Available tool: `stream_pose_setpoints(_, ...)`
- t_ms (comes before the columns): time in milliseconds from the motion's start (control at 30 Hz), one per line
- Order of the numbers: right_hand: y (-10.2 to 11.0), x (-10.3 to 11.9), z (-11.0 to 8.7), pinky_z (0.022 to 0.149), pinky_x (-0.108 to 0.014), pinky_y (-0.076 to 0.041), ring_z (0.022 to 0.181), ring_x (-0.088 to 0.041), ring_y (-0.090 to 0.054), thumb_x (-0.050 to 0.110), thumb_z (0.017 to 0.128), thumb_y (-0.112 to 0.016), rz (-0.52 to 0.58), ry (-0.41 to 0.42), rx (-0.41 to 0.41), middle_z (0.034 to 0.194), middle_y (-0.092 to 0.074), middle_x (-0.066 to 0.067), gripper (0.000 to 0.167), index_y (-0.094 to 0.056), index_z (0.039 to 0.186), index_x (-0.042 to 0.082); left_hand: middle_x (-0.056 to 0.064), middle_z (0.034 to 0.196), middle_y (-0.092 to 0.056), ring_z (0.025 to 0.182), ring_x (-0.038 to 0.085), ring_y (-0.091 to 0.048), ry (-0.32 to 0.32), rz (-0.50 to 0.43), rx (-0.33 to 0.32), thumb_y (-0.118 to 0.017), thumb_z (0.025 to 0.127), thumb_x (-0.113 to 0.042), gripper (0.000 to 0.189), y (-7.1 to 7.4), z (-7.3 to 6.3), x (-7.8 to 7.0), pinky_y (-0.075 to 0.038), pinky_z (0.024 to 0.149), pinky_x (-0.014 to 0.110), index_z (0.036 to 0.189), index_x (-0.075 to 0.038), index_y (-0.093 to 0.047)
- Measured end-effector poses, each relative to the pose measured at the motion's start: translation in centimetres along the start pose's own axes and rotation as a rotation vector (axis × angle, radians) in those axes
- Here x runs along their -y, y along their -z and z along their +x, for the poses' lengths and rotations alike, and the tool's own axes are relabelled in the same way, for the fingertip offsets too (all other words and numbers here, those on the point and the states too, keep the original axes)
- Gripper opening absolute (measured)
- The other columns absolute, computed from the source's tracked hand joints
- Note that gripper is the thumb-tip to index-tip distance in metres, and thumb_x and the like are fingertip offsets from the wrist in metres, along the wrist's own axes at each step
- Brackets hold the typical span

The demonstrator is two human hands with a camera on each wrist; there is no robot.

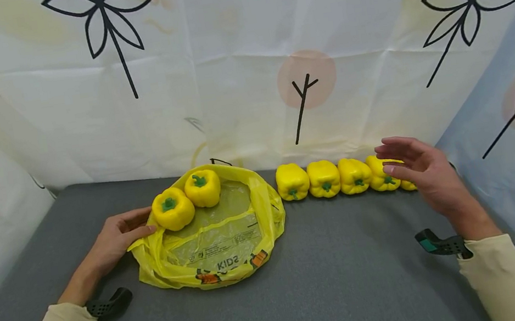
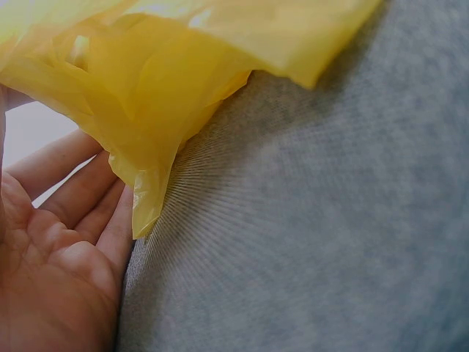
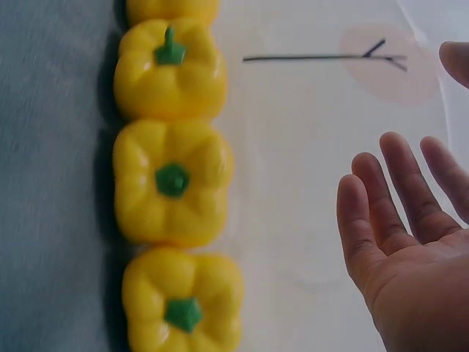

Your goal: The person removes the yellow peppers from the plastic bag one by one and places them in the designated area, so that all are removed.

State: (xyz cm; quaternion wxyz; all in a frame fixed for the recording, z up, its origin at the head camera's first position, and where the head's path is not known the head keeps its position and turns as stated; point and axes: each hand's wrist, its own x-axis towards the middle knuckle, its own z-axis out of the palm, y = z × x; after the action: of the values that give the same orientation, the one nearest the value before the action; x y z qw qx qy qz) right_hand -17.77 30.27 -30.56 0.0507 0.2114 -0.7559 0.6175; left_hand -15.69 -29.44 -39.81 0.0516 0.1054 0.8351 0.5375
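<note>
A yellow plastic bag (image 1: 266,187) lies spread on the table with its mouth facing up. Inside it, at the left and back, sit two yellow bell peppers (image 1: 173,209) with green stems. My left hand (image 1: 119,236) holds the bag's left rim, close beside one pepper; in the left wrist view the bag's film (image 2: 154,110) covers the fingertips. Right of the bag runs a row of yellow bell peppers (image 1: 324,179), several in all. My right hand (image 1: 426,174) hovers over the row's right end, fingers spread and empty, partly hiding the last peppers.
The dark grey table (image 1: 335,282) stretches in front of the bag and the row. A white patterned cloth (image 1: 239,102) hangs behind the table, and more cloth closes off both sides. The pepper row lies along the table's back edge.
</note>
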Motion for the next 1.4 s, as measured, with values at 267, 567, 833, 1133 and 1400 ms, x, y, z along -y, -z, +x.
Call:
stream_pose_setpoints(267, -1.9, 1.0, 0.4, 0.094, -0.018, -0.048, 0.121, -0.017, -0.056, -0.008, 0.097, -0.061, -0.018, 0.025, 0.063, 0.131, -0.061, -0.004, 0.048, -0.056, 0.142, 0.007, 0.026, 0.149, -0.045, 0.114, -0.011, -0.051, 0.001, -0.005, -0.001, -0.063, 0.103, -0.02, 0.059, 0.0, 0.0, 0.0, -0.047, 0.09, 0.013, 0.151, 0.005, -0.041)
stream_pose_setpoints(567, -3.6, 1.4, 0.8, 0.1, -0.022, -0.047, 0.123, -0.019, -0.056, -0.011, 0.096, -0.06, 0.01, 0.049, 0.13, 0.134, -0.058, -0.01, 0.049, -0.053, 0.143, 0.003, 0.026, 0.15, -0.044, 0.114, -0.012, -0.05, 0.014, 0.002, -0.003, -0.063, 0.103, -0.022, 0.06, 0.0, 0.0, 0.0, -0.046, 0.09, 0.012, 0.152, 0.005, -0.041)
stream_pose_setpoints(833, -5.4, 1.4, 1.5, 0.102, -0.025, -0.046, 0.124, -0.023, -0.055, -0.008, 0.095, -0.064, -0.004, 0.029, 0.166, 0.134, -0.058, -0.011, 0.049, -0.054, 0.142, 0.004, 0.026, 0.15, -0.045, 0.113, -0.011, -0.051, 0.008, -0.01, 0.002, -0.063, 0.103, -0.021, 0.059, 0.0, 0.0, 0.2, -0.047, 0.09, 0.013, 0.152, 0.005, -0.041)
stream_pose_setpoints(1133, -7.3, 1.5, 2.5, 0.102, -0.026, -0.046, 0.125, -0.025, -0.054, -0.004, 0.095, -0.066, -0.028, 0.039, 0.178, 0.137, -0.055, -0.017, 0.048, -0.054, 0.141, 0.004, 0.027, 0.149, -0.045, 0.113, -0.011, -0.052, 0.006, -0.007, -0.002, -0.063, 0.103, -0.02, 0.059, 0.0, 0.1, 0.1, -0.047, 0.09, 0.013, 0.151, 0.005, -0.042)
stream_pose_setpoints(1400, -9.4, 2.0, 3.5, 0.102, -0.028, -0.047, 0.123, -0.025, -0.055, -0.002, 0.096, -0.067, -0.01, 0.017, 0.191, 0.135, -0.055, -0.019, 0.047, -0.053, 0.14, -0.001, 0.028, 0.149, -0.045, 0.112, -0.011, -0.052, 0.006, -0.01, -0.002, -0.063, 0.103, -0.02, 0.059, 0.0, 0.1, 0.1, -0.047, 0.09, 0.013, 0.151, 0.006, -0.041)
